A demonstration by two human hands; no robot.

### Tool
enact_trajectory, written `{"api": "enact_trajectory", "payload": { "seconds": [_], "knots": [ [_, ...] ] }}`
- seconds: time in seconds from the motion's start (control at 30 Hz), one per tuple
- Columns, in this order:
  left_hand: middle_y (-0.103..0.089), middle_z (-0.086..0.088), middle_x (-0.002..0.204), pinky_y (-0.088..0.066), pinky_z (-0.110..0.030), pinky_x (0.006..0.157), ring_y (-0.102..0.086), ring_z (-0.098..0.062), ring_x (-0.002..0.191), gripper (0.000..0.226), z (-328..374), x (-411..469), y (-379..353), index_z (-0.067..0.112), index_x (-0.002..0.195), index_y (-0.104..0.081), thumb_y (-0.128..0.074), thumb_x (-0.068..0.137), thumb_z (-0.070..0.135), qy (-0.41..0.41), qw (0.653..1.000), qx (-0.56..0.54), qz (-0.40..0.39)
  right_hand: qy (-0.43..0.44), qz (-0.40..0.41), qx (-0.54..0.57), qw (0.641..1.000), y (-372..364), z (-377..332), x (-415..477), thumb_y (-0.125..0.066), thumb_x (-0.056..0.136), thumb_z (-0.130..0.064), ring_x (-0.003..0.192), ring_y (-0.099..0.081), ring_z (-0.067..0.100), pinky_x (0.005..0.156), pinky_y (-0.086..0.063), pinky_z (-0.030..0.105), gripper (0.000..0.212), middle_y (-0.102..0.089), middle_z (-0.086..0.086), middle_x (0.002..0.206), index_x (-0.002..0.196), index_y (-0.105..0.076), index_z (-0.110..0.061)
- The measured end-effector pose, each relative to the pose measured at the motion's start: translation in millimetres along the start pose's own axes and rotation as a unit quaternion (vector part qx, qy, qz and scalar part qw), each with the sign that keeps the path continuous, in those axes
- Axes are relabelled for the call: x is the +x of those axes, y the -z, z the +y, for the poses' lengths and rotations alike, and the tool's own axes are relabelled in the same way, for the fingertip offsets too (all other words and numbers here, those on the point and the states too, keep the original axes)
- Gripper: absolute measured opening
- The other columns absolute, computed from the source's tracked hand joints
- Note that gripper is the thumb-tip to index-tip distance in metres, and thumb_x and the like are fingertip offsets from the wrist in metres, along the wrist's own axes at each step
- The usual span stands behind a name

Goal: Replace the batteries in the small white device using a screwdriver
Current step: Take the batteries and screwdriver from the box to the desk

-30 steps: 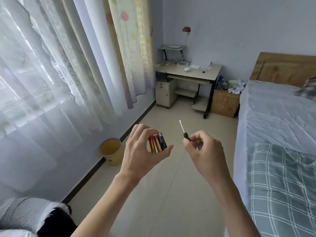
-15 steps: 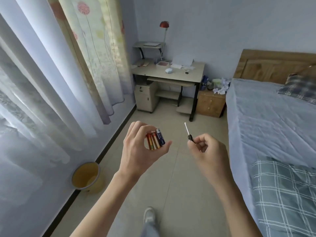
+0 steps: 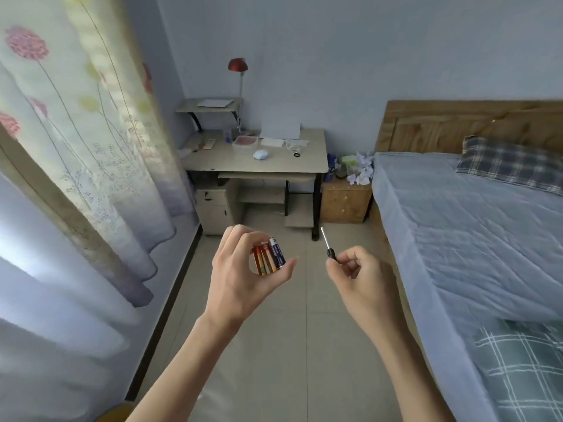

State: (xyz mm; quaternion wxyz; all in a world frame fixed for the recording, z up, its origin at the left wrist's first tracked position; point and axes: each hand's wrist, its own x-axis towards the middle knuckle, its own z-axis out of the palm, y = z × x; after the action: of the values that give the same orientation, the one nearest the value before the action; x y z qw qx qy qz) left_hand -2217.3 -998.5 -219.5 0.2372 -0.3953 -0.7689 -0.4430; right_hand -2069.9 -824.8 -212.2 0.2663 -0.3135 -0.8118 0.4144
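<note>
Person standing mid-room on the floor [image 3: 274,345], between the curtain and the bed [image 3: 457,239], both hands up in front and full.

Left hand [image 3: 243,278]: fingers curled over, thumb underneath, clamping a bundle of three batteries [image 3: 269,256] (two orange, one dark blue), side by side and roughly upright.

Right hand [image 3: 359,275]: fingers curled in, pinching the small black handle of the screwdriver [image 3: 327,246]. Thin bare shaft points up and away.

Small white device: not in either hand. Several pale items sit on the surface [image 3: 316,159] at the far wall. Too small to tell which one it is, or whether it's there at all.

Handling, my read:
- Batteries: light, hard, smooth cylinders. Loose bundle, so they'll roll on each other and one can squirt out if the pinch relaxes. Grip across the barrels, as now. Once set down they'll roll.
- Screwdriver: light, stiff, thin shaft, tiny handle. Little torque available, so fingertip grip on the handle, push straight down the axis, go slow or the tip cams out. Keep the point away from the other hand.
- Device: probably light plastic that skates on the surface under driver pressure. Needs a hand pinning it by the body edges, off the battery cover.
- That means the batteries get put down first.
</note>
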Motion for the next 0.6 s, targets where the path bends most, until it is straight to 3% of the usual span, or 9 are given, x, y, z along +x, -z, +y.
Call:
{"api": "enact_trajectory", "payload": {
  "seconds": [0.37, 0.6],
  "knots": [
    [-0.062, 0.001, 0.098, -0.056, -0.038, 0.077, -0.059, -0.02, 0.09, 0.055, -159, 149, -104, 0.007, 0.102, -0.072, -0.092, 0.082, 0.055, -0.027, 0.999, 0.0, -0.031, 0.014, 0.006, 0.002, 1.0, -111, 8, 218, -0.077, 0.095, -0.035, 0.072, -0.068, 0.012, 0.07, -0.06, 0.049, 0.015, -0.069, -0.012, 0.073, 0.087, -0.068, -0.027],
    [-0.064, 0.001, 0.097, -0.054, -0.033, 0.078, -0.059, -0.018, 0.089, 0.055, -235, 283, -168, 0.007, 0.101, -0.073, -0.093, 0.081, 0.054, -0.036, 0.999, 0.014, -0.013, 0.036, 0.012, -0.01, 0.999, -159, -19, 391, -0.079, 0.096, -0.033, 0.072, -0.066, 0.003, 0.066, -0.054, 0.035, 0.015, -0.067, -0.014, 0.072, 0.089, -0.069, -0.023]
  ]
}}
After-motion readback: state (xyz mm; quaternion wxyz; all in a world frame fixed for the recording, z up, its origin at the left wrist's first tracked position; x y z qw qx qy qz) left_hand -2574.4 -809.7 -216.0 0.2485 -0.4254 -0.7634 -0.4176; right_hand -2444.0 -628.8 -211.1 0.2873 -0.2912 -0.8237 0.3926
